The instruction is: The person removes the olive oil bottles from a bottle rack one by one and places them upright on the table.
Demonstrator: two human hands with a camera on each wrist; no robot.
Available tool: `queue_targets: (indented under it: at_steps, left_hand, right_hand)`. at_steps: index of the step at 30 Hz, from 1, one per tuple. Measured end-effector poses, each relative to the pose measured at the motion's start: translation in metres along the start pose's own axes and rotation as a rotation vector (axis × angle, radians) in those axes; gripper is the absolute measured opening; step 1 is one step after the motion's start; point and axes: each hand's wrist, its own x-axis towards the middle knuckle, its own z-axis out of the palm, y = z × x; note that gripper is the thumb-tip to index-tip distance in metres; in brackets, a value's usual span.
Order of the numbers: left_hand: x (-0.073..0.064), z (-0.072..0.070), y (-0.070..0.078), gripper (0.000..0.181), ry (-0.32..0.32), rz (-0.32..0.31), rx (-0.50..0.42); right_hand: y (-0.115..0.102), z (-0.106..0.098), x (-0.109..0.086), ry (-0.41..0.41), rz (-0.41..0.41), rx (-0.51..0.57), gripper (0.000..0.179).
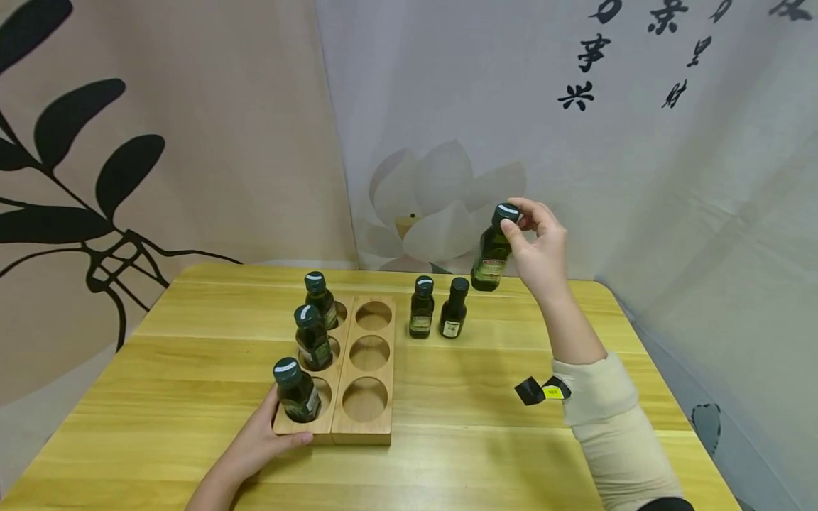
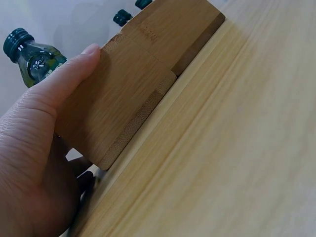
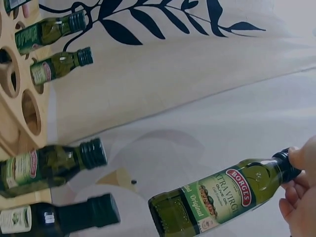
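Observation:
My right hand (image 1: 540, 248) pinches the dark cap of a green olive oil bottle (image 3: 212, 200) between thumb and fingers. In the head view that bottle (image 1: 492, 259) hangs tilted above the table's back part. My left hand (image 1: 258, 440) grips the near left corner of a wooden bottle holder (image 2: 113, 94), its thumb along the front face and its fingers at the left side. Three olive oil bottles stand in this holder's round holes: a near one (image 1: 297, 390), a middle one (image 1: 313, 337) and a far one (image 1: 321, 298). Beside it, a second wooden holder (image 1: 362, 438) shows three bare holes.
Right of the holders, a small green bottle (image 1: 421, 309) and a darker, slimmer bottle (image 1: 453, 309) stand on the wooden table (image 1: 460, 461). A printed curtain (image 1: 255, 142) hangs behind the table. A black strap with a yellow label (image 1: 552, 392) sits at the right sleeve.

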Motion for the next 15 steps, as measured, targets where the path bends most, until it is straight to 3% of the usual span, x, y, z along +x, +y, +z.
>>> queue_targets:
  at_steps: [15]
  left_hand:
    - [0.000,0.001,0.001,0.109,0.000,0.011,-0.019]
  right_hand:
    - [0.028,-0.018,-0.010,-0.013,0.054,-0.110,0.026]
